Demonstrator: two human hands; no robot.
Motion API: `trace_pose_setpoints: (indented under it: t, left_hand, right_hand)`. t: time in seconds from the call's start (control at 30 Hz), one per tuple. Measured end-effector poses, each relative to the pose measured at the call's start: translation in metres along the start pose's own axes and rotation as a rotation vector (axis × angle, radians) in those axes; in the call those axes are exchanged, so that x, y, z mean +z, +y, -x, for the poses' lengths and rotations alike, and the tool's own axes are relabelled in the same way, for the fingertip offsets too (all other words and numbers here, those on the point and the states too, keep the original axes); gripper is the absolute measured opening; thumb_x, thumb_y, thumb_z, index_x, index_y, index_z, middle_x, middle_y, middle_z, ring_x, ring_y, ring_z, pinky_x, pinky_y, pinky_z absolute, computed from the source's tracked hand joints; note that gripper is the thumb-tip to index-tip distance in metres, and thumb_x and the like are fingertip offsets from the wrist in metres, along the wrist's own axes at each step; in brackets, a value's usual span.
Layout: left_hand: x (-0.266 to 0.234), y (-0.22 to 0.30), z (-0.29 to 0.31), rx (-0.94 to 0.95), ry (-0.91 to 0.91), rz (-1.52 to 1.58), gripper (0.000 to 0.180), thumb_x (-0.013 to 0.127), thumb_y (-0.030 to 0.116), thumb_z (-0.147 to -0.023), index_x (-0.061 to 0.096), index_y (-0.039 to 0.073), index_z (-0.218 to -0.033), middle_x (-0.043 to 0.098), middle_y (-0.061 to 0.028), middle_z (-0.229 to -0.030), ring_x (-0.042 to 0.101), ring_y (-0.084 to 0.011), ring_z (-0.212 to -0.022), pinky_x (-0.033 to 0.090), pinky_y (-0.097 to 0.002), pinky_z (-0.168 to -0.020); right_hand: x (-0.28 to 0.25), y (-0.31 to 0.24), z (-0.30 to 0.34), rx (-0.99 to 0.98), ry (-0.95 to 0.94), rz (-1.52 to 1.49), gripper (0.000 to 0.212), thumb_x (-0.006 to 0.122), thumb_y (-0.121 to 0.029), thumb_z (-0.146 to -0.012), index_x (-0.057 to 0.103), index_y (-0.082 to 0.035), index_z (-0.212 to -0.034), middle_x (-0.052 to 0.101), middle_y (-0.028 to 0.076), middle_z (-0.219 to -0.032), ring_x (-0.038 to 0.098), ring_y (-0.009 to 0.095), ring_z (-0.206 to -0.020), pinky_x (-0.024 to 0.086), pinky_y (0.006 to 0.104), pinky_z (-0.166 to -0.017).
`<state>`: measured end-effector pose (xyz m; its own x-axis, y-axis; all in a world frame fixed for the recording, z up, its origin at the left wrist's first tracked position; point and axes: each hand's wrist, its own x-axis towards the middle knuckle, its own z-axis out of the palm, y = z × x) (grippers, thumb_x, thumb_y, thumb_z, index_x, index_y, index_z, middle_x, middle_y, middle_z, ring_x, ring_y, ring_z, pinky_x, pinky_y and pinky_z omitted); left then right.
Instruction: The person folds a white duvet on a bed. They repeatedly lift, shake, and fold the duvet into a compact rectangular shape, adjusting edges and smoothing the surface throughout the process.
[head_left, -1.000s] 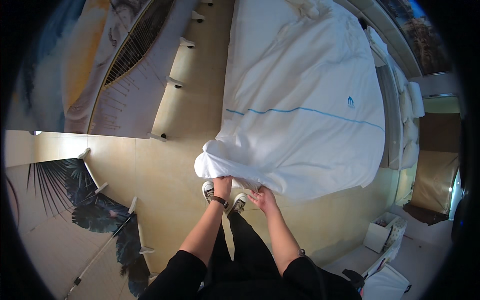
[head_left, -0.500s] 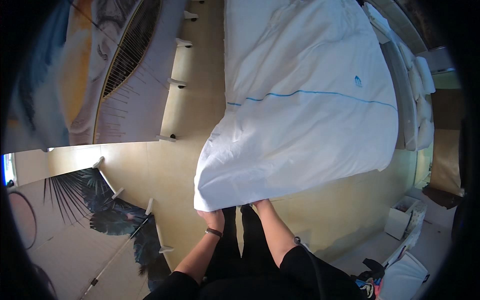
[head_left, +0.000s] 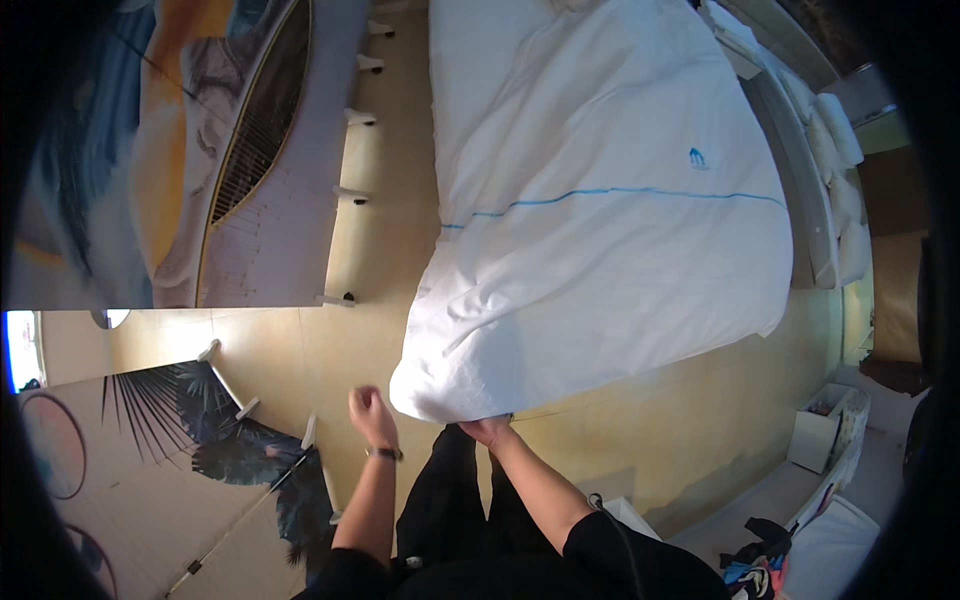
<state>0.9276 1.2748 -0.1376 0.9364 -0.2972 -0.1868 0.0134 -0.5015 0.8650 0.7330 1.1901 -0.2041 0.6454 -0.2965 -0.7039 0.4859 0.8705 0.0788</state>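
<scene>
A wide white duvet cover (head_left: 620,260) with a thin blue stripe and a small blue emblem lies spread over a bed, its near end hanging toward me. My right hand (head_left: 487,430) grips the hanging edge near the bottom corner; its fingertips are partly hidden under the cloth. Just left of that rounded corner, my left hand (head_left: 372,412) is off the cloth, raised with its fingers curled in and nothing visible in them. A dark band sits on my left wrist. Soft creases run from the near left corner up across the cover.
White pillows (head_left: 842,190) line the bed's right end. Printed standing panels on white feet rise at left: a large marbled one (head_left: 270,230) and a leaf-patterned one (head_left: 150,440). A white box (head_left: 815,440) and a pile of clothes (head_left: 757,560) are at lower right. Pale floor (head_left: 640,440) surrounds the bed.
My left hand has let go of the cover's corner and moved left, away from it. My right hand has shifted slightly left and down along the edge, still holding on.
</scene>
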Motion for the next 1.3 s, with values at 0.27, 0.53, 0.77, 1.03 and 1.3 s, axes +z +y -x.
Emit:
trace_pose_setpoints:
  t: [0.27,0.53,0.77,1.03,1.3]
  left_hand:
    - [0.126,0.013,-0.005,-0.87,-0.961,0.296,0.083,0.062,0.057,-0.083,0.044,-0.008,-0.131,0.06,-0.0189,-0.119,0.061,-0.0236,-0.102,0.048,-0.0345,-0.091]
    - [0.102,0.032,0.057,-0.7,-1.332,-0.058,0.075,0.052,0.055,-0.091,0.043,-0.007,-0.132,0.058,-0.0175,-0.124,0.058,-0.0234,-0.109,0.045,-0.0364,-0.096]
    - [0.067,0.095,0.078,-0.904,-1.108,0.496,0.066,0.061,0.042,-0.089,0.045,-0.007,-0.129,0.06,-0.017,-0.118,0.06,-0.0266,-0.105,0.048,-0.0381,-0.092]
    - [0.008,0.161,0.097,0.439,-0.372,-0.454,0.055,0.078,0.027,-0.07,0.057,-0.006,-0.109,0.067,-0.0241,-0.087,0.066,-0.0392,-0.077,0.052,-0.0449,-0.068]
    - [0.014,0.158,0.142,0.709,-0.863,-0.442,0.035,0.067,0.023,-0.078,0.05,0.004,-0.102,0.061,-0.0203,-0.084,0.061,-0.0404,-0.077,0.051,-0.0466,-0.064]
  right_hand:
    - [0.06,-0.027,0.096,0.256,-0.074,0.431,0.048,0.052,-0.042,-0.093,0.047,-0.013,-0.131,0.052,0.003,-0.129,0.05,0.019,-0.118,0.038,0.0408,-0.102]
    - [0.024,-0.043,0.136,0.348,-0.242,0.379,0.045,0.047,-0.038,-0.096,0.046,-0.013,-0.133,0.051,0.002,-0.131,0.05,0.018,-0.118,0.039,0.0393,-0.103]
    - [0.06,-0.054,0.147,0.227,-0.412,0.453,0.036,0.049,-0.024,-0.096,0.048,-0.007,-0.129,0.053,0.006,-0.129,0.052,0.02,-0.116,0.041,0.0364,-0.102]
    - [0.017,-0.129,0.169,0.002,0.177,1.53,0.019,0.056,-0.011,-0.086,0.068,0.004,-0.086,0.065,0.009,-0.07,0.062,0.016,-0.062,0.049,0.0314,-0.057]
    - [0.228,-0.111,0.14,-0.738,0.625,1.991,0.068,0.072,-0.048,-0.069,0.054,0.009,-0.102,0.062,0.023,-0.105,0.061,0.04,-0.097,0.051,0.044,-0.08]
